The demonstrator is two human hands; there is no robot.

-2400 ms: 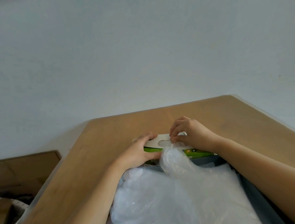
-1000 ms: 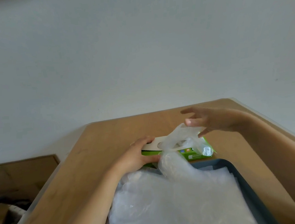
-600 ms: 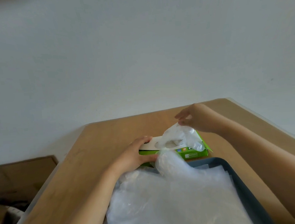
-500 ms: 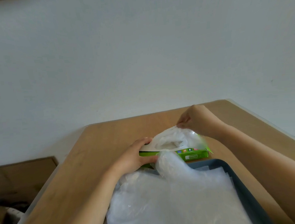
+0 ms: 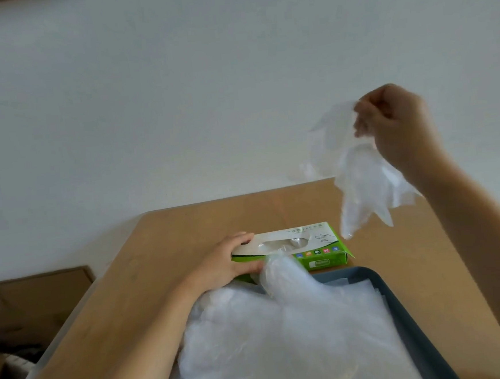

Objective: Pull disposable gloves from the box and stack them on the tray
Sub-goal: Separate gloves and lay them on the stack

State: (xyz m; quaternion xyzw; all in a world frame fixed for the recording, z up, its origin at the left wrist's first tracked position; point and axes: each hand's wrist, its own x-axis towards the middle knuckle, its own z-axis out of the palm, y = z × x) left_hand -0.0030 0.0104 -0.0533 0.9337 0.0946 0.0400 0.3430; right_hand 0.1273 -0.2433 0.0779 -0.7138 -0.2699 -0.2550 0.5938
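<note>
We pinch one clear glove (image 5: 362, 186) between the thumb and the curled fingers of our right hand (image 5: 393, 127). This hand is raised high over the far right part of the table (image 5: 186, 233), and the glove hangs down loose from it, fully out of the box (image 5: 316, 253) and touching nothing. We judge that we lift it so high so that its whole length leaves the opening (image 5: 280, 243) without dragging the next one out. Our left hand (image 5: 227, 263) grips the left end of the green box, fingers over the top and thumb on the front side, to hold it down; such a light carton would probably rise with the pull. The box lies just behind the tray (image 5: 400, 312), so the way to carry is short. On the tray lies a thick pile of gloves (image 5: 284, 336), which spills over the left side. The hanging glove must now come down on this pile, and such thin film may fold or float aside.
</note>
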